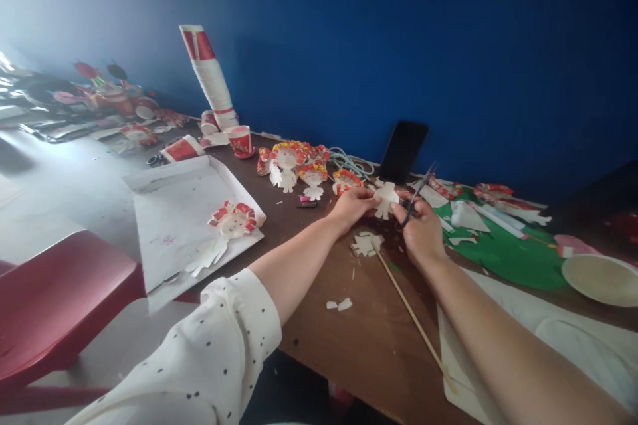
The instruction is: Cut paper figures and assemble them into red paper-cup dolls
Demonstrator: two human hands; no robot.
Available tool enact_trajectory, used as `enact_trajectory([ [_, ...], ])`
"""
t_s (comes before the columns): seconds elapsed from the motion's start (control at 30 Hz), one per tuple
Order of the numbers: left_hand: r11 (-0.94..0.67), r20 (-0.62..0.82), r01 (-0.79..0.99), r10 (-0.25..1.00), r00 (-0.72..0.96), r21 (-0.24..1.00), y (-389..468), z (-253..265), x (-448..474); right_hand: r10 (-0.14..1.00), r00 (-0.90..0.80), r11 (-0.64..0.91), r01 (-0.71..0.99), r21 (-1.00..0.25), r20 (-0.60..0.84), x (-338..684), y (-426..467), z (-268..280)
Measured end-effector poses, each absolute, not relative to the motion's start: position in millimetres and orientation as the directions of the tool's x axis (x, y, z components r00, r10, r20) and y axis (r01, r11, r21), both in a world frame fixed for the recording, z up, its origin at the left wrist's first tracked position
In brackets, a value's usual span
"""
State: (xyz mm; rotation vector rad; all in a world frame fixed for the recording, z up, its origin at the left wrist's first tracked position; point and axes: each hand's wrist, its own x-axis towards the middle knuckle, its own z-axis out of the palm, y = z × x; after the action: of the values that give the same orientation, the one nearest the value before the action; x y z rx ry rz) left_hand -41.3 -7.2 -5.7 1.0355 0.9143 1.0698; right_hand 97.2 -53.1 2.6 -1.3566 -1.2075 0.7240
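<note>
Over the brown table, my left hand (353, 208) pinches the edge of a small white paper doll cutout (385, 200). My right hand (421, 229) is closed around dark-handled scissors (411, 207), their blades pointing up and away to the right. Its fingertips are close to the cutout's right side; whether they touch it I cannot tell. Below the hands lies a little pile of white paper pieces (366, 244), with one end of a thin wooden stick (413, 315) on it. Two paper scraps (343, 304) rest nearer to me.
Several paper dolls with red and yellow curled hair (288, 157) stand near the wall. A dark phone (403, 149) leans there. Left are a white sheet (172, 212), a tall cup stack (212, 83) and a red chair (64, 299). Right are a green mat (518, 255) and a round dish (601, 279).
</note>
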Motion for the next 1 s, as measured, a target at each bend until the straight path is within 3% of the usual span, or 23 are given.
enact_trajectory([
  [1.0, 0.159, -0.102, -0.345, 0.979, 0.178, 0.925, -9, 2, -41, 0.911, 0.354, 0.128, 0.247, -0.96, 0.213, 101, -49, -3],
])
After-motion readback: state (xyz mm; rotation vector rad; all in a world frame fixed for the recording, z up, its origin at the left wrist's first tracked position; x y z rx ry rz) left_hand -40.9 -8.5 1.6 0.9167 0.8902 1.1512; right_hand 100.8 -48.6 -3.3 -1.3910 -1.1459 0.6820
